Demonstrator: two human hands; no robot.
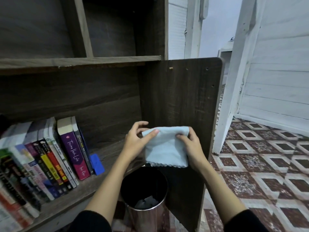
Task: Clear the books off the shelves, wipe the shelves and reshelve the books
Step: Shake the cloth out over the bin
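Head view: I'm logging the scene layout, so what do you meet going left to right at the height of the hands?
row of books → blue block → left hand → light blue cloth → right hand → patterned tile floor

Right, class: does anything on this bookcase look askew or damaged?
The books seem to lean left instead of standing upright; a bare wooden dowel pokes from the side panel beside empty holes, suggesting a missing part.
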